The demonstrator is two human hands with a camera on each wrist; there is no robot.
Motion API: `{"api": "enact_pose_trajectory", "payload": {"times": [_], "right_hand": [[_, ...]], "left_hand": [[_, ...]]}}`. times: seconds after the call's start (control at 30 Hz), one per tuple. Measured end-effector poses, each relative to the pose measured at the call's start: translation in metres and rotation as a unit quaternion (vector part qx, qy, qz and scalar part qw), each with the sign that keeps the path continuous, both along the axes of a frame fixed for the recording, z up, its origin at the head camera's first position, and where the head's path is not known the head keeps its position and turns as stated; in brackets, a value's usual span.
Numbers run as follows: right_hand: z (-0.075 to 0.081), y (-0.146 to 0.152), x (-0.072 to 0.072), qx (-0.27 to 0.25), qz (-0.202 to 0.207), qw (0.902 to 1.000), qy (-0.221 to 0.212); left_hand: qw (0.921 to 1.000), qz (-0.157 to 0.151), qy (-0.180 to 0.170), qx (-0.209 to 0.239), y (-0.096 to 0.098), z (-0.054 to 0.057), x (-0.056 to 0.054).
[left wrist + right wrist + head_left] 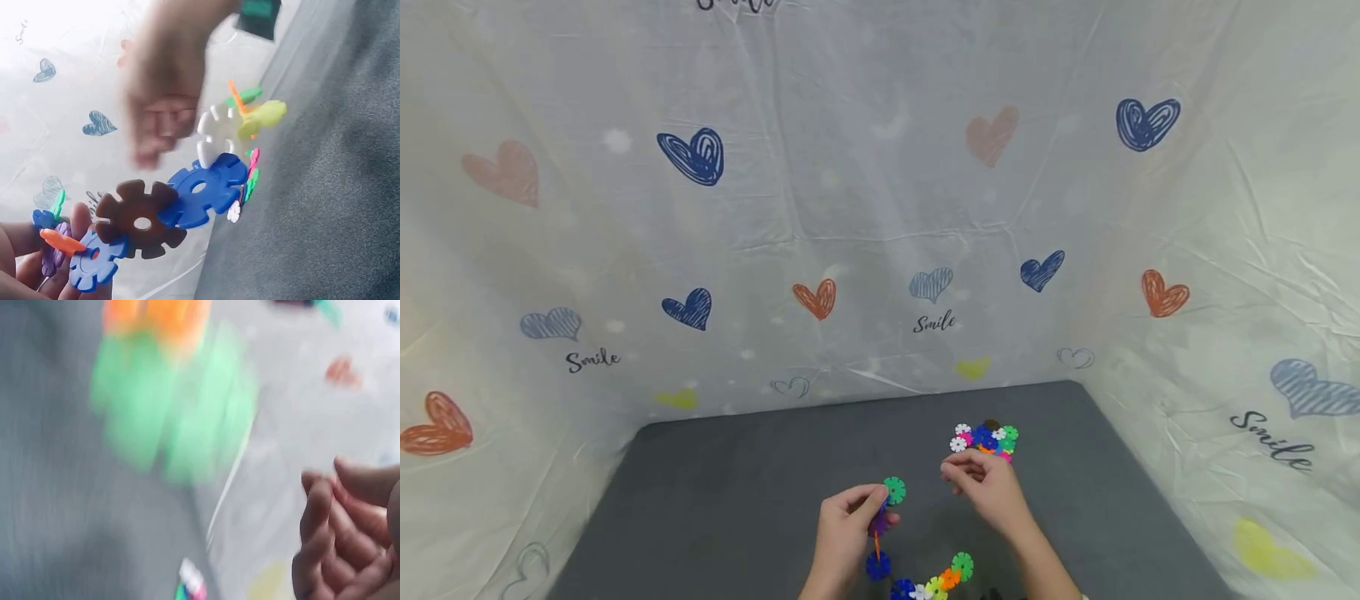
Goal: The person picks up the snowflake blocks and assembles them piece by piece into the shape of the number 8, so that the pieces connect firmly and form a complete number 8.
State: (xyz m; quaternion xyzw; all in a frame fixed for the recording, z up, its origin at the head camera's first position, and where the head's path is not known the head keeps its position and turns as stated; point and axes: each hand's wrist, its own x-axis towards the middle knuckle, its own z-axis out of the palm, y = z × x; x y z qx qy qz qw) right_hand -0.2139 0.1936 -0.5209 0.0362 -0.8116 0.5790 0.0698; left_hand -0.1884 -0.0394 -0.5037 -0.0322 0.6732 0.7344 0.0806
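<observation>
My left hand (841,529) pinches one end of a chain of notched plastic snowflake discs, near a green disc (894,491) and a purple disc (50,259). From there the chain hangs and curves right, through a brown disc (156,237), a blue disc (215,190), a white disc (212,134) and a yellow disc (265,119), to a green disc (962,567) at its other end. My right hand (988,483) is raised just in front of a loose disc pile (985,437). Its fingers bend loosely toward the thumb, and nothing shows between them.
The discs in the pile are of several colours and lie toward the back right of the dark grey table (737,475). Behind and beside the table hangs a pale sheet (865,183) printed with hearts and the word Smile.
</observation>
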Motion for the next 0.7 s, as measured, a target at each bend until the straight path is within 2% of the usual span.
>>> {"api": "enact_pose_trajectory", "payload": {"times": [0.1,0.2,0.33,0.5,0.57,0.7], "right_hand": [[-0.018,0.021,-0.019,0.069,-0.082,0.9940,-0.021],[-0.038,0.035,-0.036,0.143,-0.121,0.9817,-0.035],[-0.057,0.042,-0.047,0.209,-0.116,0.9697,-0.048],[-0.070,0.043,-0.047,0.272,-0.114,0.9518,-0.086],[-0.072,0.043,-0.045,0.277,-0.116,0.9496,-0.091],[-0.074,0.041,-0.043,0.270,-0.123,0.9513,-0.085]], "left_hand": [[0.9997,0.013,-0.003,0.020,-0.004,0.002,-0.002],[0.9994,0.020,-0.002,0.027,-0.008,0.003,-0.004],[0.9994,0.026,-0.001,0.023,-0.009,0.004,-0.005],[0.9996,0.021,-0.006,0.020,-0.009,0.004,-0.004],[0.9995,0.020,-0.007,0.023,-0.009,0.004,-0.004],[0.9994,0.021,-0.008,0.027,-0.009,0.003,-0.004]]}}
